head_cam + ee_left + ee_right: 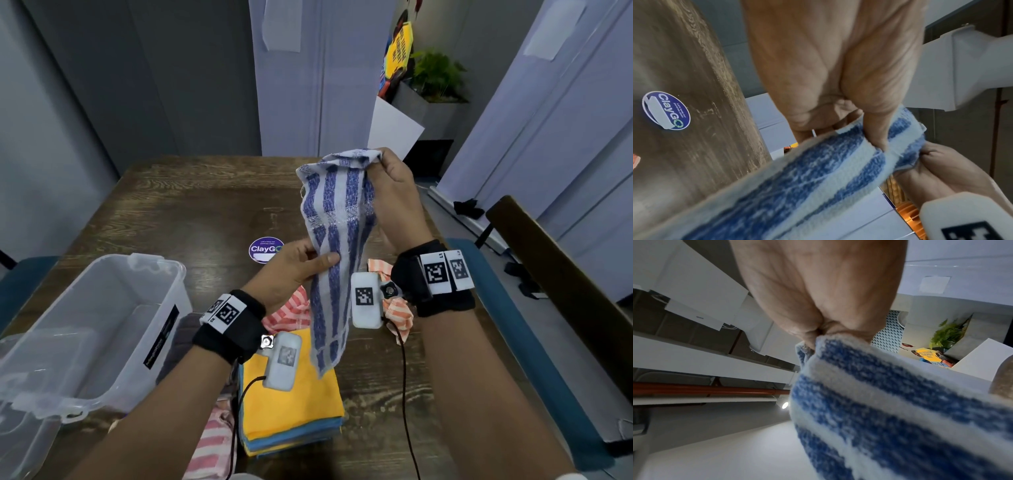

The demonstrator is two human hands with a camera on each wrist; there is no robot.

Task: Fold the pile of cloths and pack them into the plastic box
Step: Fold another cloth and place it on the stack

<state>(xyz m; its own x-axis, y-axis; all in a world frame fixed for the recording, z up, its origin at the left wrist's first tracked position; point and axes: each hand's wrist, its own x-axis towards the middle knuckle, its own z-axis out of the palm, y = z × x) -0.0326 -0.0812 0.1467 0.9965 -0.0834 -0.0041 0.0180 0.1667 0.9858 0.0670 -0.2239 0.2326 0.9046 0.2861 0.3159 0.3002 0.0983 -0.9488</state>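
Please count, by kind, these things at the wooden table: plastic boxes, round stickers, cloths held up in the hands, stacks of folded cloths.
Clear plastic box: 1
Round blue sticker: 1
Blue-and-white striped cloth held by the left hand and right hand: 1
Stack of folded cloths, yellow on top: 1
Total: 4

The cloth [334, 219] is striped blue and white. The stack [294, 404] is yellow on top with blue layers at its edge. The orange rag [399, 310], red rag [291, 313] and pink rag [210, 442] are each striped with white. The box [102, 342] is clear plastic with a black label [161, 337]. The counter [205, 205] is dark brown wood grain, and its round sticker [265, 249] is blue with white lettering. The wristbands [222, 342] are black and carry black-and-white square markers [435, 274].
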